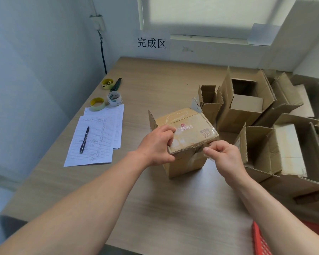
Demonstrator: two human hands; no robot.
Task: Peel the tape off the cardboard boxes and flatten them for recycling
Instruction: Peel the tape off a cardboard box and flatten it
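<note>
Left hand (157, 145): fingers curled over near top edge of small cardboard box (187, 137), gripping it. Right hand (222, 156): thumb and forefinger pinching clear tape (199, 152) at box's near right corner. Box at frame centre, standing on wooden surface (151, 199). Open boxes (247, 107) clustered at right of frame. Lined paper (98, 144) with pen (84, 139) at left; tape rolls (114, 98) just above it.
</note>
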